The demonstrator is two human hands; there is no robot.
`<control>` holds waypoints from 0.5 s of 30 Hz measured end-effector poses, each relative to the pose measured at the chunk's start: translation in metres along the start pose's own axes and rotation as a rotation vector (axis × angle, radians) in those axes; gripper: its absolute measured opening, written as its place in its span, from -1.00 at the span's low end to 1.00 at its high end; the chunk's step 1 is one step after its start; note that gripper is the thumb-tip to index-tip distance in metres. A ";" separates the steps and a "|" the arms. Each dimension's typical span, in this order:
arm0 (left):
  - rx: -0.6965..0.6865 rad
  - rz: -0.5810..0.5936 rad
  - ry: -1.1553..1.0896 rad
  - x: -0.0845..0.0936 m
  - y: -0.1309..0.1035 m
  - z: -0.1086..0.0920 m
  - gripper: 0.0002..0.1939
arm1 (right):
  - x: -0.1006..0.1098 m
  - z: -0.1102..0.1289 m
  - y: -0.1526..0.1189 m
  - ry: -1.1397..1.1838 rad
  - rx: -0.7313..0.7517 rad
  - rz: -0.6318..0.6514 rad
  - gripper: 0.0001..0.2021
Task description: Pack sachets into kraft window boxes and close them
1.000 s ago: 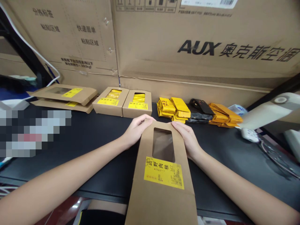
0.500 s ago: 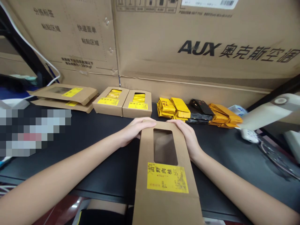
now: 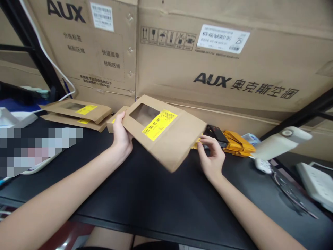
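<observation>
My left hand (image 3: 121, 137) grips the left end of a brown cardboard box (image 3: 166, 149), which is tilted above the black table. The box has a dark cut-out window (image 3: 144, 114) and a yellow label (image 3: 160, 125) with dark print. Beyond the box's right end, my right hand (image 3: 212, 156) has its thumb and fingertips pinched at the edge of a yellow packet (image 3: 199, 139). Most of the yellow packets are hidden behind the box. A black packet (image 3: 216, 135) and several orange packets (image 3: 238, 144) lie just past my right hand.
Flattened window boxes (image 3: 78, 107) lie stacked at the back left, beside a partly hidden box (image 3: 110, 127). Large AUX cartons (image 3: 169, 69) wall off the back. On the right are a white bottle-like object (image 3: 281, 142), a cable (image 3: 291, 196) and a power strip (image 3: 316, 184).
The box has swung from upright in front of me to a slant, its label end now pointing right. My right hand has let go of it and moved to its right end, by the packets.
</observation>
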State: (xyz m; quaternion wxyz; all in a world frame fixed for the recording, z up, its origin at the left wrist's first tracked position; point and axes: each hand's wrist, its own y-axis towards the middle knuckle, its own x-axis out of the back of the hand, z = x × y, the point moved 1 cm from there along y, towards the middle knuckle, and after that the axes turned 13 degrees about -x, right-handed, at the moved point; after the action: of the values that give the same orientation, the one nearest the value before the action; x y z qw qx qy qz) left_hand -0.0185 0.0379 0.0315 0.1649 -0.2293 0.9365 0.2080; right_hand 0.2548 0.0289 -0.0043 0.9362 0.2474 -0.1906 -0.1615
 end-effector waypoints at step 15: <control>0.054 -0.243 -0.192 0.001 0.002 0.015 -0.80 | -0.006 -0.044 0.018 -0.684 0.354 0.229 -0.56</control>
State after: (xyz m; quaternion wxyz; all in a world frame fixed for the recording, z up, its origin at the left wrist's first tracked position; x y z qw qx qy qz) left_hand -0.0170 0.0466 0.0187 0.2839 -0.3154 0.8869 0.1825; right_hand 0.2732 0.0640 -0.0321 0.7734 0.3140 -0.5426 -0.0939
